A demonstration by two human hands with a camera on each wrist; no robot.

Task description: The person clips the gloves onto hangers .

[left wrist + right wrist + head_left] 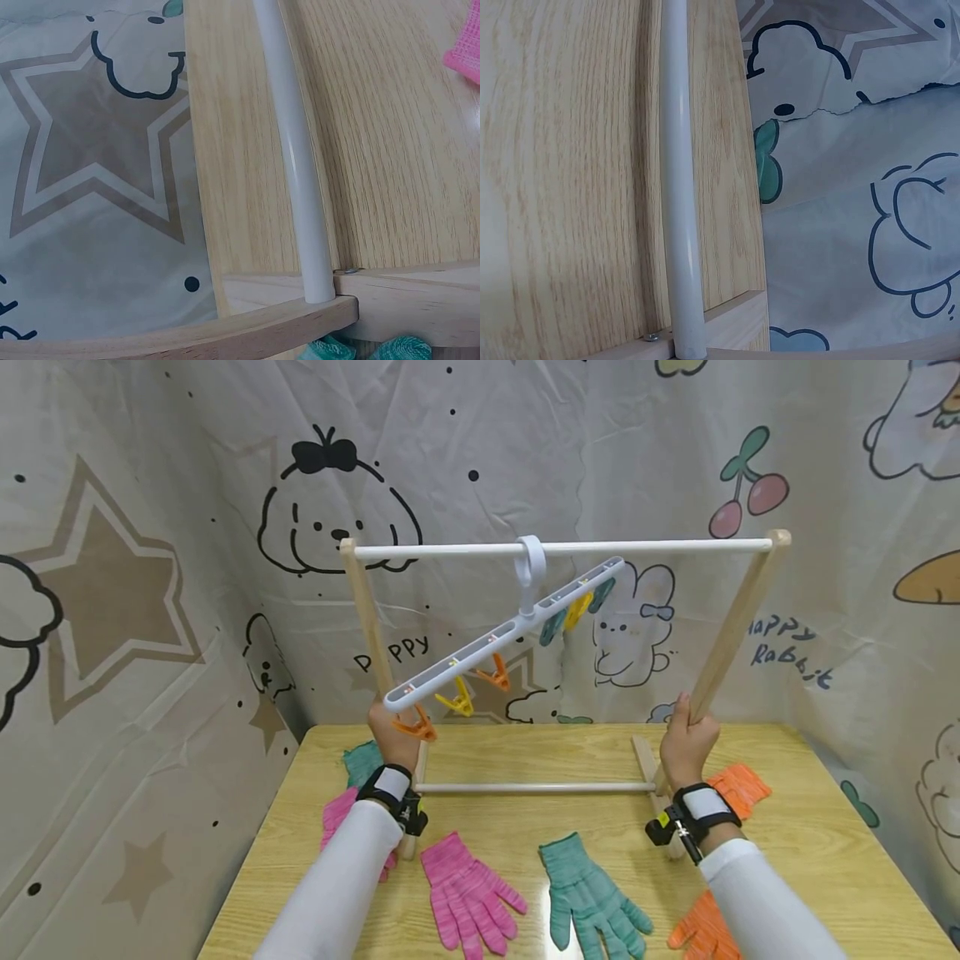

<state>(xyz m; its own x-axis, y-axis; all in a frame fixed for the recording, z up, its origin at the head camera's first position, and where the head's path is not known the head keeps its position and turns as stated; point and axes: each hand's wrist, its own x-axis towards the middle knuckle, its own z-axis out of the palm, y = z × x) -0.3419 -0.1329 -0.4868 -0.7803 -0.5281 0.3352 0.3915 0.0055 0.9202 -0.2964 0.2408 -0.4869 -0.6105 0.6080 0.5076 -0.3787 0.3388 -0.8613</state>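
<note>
Two grips clamp the rack (450,550): your left hand (393,743) is wrapped round its left post (369,618), your right hand (686,752) round its right post (731,627), both below the rack's top rail (645,547). Between your hands, the hanger (516,628) hangs slanted from that rail with its clips (459,697). One pink glove (472,897) and one green glove (588,893) lie on the table (532,752) in front of the rack.
</note>
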